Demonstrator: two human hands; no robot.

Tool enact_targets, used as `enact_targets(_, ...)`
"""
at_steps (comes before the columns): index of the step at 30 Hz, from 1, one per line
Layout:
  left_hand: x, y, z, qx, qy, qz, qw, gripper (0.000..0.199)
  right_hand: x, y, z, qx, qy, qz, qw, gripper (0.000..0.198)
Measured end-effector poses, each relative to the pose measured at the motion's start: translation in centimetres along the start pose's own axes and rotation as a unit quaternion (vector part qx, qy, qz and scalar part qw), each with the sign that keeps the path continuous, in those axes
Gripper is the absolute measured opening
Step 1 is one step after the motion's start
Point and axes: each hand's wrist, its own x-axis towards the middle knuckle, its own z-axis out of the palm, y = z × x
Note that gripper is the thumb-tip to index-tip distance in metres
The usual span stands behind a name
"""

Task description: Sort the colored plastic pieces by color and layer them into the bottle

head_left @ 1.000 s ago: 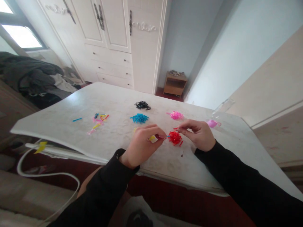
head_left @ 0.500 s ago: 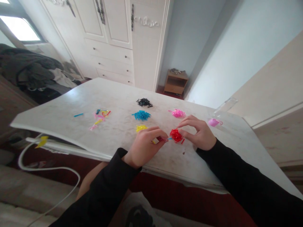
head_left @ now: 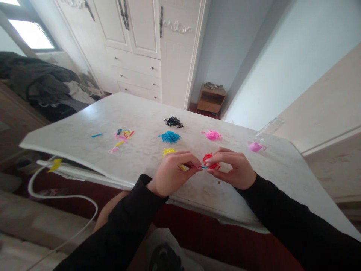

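Note:
My left hand (head_left: 176, 171) pinches a small blue rubber band (head_left: 204, 167) between thumb and fingertips, its end poking out to the right. Close against that end, the thumb and index finger of my right hand (head_left: 235, 167) come together on the band. Behind and partly under the right fingers lies a heap of red rubber bands (head_left: 208, 157). A yellow heap (head_left: 168, 151) sits just beyond my left knuckles, partly covered by them. Farther back are a blue heap (head_left: 169, 137), a black heap (head_left: 173, 121) and a pink heap (head_left: 213, 135).
On the left of the white table (head_left: 141, 162) lie a loose mixed-colour cluster (head_left: 121, 139) and a single blue band (head_left: 97, 135). To the right are a pink object (head_left: 255, 146) and a clear tube (head_left: 269, 128). A white cable (head_left: 64, 197) hangs beside the table's near edge.
My right hand has moved left and closed its spread thumb and finger at the end of the blue band. The left hand keeps its pinch. The view has shifted slightly.

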Motion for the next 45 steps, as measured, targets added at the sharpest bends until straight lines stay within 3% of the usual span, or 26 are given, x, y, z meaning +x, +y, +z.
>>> enact_targets(2,0.5,-0.4,-1.5,0.033,0.025,-0.019,0.999,0.013,0.0,0.0,-0.2,-0.020,0.025,0.012,0.999,0.023)
enact_targets(6,2.7,-2.1,-5.8,0.140,0.103,-0.140,0.975,0.003,-0.1,0.1,-0.4,-0.047,0.029,0.014,0.998,0.013)
enact_targets(10,4.5,-3.8,-7.9,0.223,0.083,-0.187,0.953,0.005,-0.1,0.3,-0.5,-0.040,-0.002,0.008,0.999,0.013)
enact_targets(16,4.7,-5.4,-7.0,0.253,0.096,-0.180,0.946,0.004,-0.1,0.5,-0.5,-0.044,-0.006,0.008,0.999,0.011)
enact_targets(21,4.1,-4.6,-6.5,0.239,0.117,-0.139,0.954,0.010,-0.1,0.4,-0.5,-0.048,-0.003,0.008,0.999,0.013)
enact_targets(25,3.1,-2.0,-4.4,0.184,0.042,-0.040,0.981,0.003,-0.1,0.1,-0.4,-0.039,0.009,0.027,0.999,0.018)
enact_targets(30,2.3,0.5,-0.8,0.182,-0.039,0.069,0.980,0.010,-0.3,0.0,-0.2,0.006,-0.030,0.023,0.999,0.034)
enact_targets(35,2.3,0.7,0.6,0.141,-0.054,0.029,0.988,0.026,-0.2,-0.5,0.1,0.022,-0.027,0.008,0.999,0.022)
enact_targets(39,2.2,0.8,0.4,0.147,-0.071,0.004,0.987,0.026,-0.1,-0.2,-0.3,0.014,-0.009,0.021,1.000,0.017)
enact_targets(42,1.9,0.9,-0.7,0.162,-0.034,-0.002,0.986,0.025,-0.2,1.7,-1.2,-0.058,0.072,0.090,0.992,0.014)
enact_targets(45,1.3,0.4,-2.9,0.155,0.052,-0.047,0.985,0.014,-0.5,4.7,-2.2,-0.114,0.151,0.180,0.965,0.018)
